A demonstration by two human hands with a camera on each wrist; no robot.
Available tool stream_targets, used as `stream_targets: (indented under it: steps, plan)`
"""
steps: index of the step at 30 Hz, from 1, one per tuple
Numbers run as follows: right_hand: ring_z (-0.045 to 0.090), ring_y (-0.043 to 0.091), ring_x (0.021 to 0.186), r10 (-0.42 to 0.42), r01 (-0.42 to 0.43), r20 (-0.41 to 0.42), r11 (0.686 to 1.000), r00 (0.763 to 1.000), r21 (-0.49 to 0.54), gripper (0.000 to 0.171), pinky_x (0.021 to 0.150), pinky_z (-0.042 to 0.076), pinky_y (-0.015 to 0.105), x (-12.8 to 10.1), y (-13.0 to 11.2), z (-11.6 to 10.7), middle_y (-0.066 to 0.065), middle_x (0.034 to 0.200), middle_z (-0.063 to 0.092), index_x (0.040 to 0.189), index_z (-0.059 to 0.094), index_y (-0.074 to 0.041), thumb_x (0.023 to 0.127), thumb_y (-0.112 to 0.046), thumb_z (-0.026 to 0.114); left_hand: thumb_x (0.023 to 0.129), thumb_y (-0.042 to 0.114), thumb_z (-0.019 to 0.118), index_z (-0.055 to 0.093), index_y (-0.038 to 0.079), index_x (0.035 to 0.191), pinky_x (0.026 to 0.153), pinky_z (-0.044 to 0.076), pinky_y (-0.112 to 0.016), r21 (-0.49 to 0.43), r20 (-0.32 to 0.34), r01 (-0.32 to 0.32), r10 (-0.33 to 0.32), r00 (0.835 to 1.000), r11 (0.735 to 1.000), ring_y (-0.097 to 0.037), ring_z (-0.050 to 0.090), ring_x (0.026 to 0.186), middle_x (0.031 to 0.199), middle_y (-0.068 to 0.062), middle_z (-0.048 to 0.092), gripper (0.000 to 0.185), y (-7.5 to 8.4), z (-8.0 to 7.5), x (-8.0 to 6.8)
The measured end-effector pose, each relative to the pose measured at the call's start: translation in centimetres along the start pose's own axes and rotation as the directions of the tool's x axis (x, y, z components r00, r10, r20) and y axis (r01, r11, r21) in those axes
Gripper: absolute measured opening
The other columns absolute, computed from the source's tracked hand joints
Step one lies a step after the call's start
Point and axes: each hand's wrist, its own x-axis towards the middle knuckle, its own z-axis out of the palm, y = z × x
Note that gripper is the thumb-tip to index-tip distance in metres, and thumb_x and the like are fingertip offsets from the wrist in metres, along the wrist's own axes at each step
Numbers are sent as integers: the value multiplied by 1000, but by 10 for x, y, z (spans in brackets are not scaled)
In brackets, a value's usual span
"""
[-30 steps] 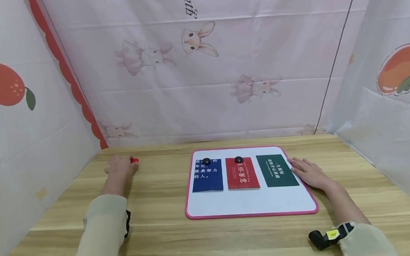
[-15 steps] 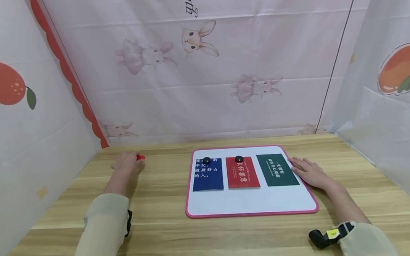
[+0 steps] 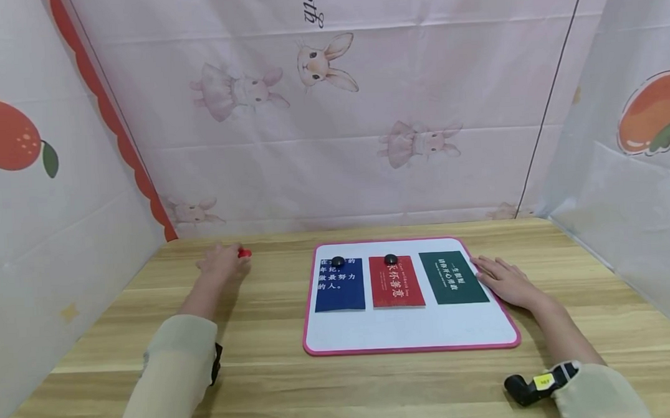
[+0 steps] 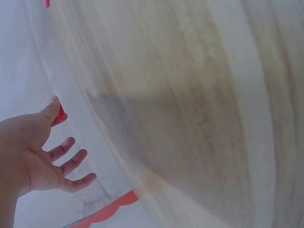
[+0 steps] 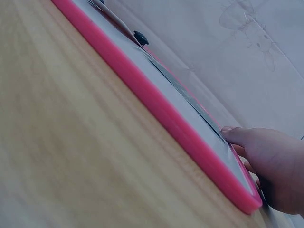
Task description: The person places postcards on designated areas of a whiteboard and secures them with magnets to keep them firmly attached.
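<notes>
Magnet [image 3: 244, 253], small and red, sits pinched at the fingertips of the left hand [image 3: 221, 264], out over the table [image 3: 262, 337] toward 11 o'clock. In the left wrist view the thumb [image 4: 51, 110] meets the red piece [image 4: 61, 114] while the other fingers spread loosely below it. Left of that hand the tabletop runs bare to the cloth wall [image 3: 44, 234], which closes the table's left edge; the back cloth [image 3: 365, 139] shuts the far edge just past the hand.

Between the hand and the board [image 3: 408, 333] lies an open strip of wood. The board, white with a pink rim, lies flat at 12 o'clock. Across its far half sit three cards in a row, narrow gaps between them: a blue card [image 3: 339, 285], a red card [image 3: 396, 282] and a green card [image 3: 453, 277]. A black magnet [image 3: 337, 261] rests on the top edge of the blue card, a second one [image 3: 390, 258] on the top edge of the red card. The green card's top edge is bare. The near half of the board is plain white.

Toward 1 o'clock the right hand [image 3: 503, 283] lies flat, fingers straight and relaxed, holding nothing, its fingertips over the board's right rim just beside the green card. The right wrist view shows that hand [image 5: 270, 166] at the pink rim [image 5: 190, 137]. Right of it the wood runs to the right cloth wall [image 3: 627, 221].
</notes>
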Motion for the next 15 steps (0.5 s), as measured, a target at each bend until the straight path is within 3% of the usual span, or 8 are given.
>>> stream_targets:
  steps: [8, 15]
  plan:
    - [7, 53, 127, -13, 13, -22, 1000, 1000, 5, 56, 99, 0, 63, 0, 1, 2, 30, 141, 23, 140, 32, 0, 97, -35, 42, 90, 29, 56, 43, 5, 132, 85, 27, -67, 5, 17, -20, 20, 1000, 1000, -52, 32, 111, 118, -32, 39, 50, 11, 5, 5]
    - [7, 54, 126, -17, 17, -16, 1000, 1000, -3, 57, 99, 0, 63, 0, 2, 1, 31, 141, 23, 140, 31, 0, 97, -35, 41, 91, 30, 56, 49, 7, 126, 84, 30, -66, 6, -25, -62, 63, 998, 998, -51, 38, 106, 112, -27, 42, 43, 24, 3, 2]
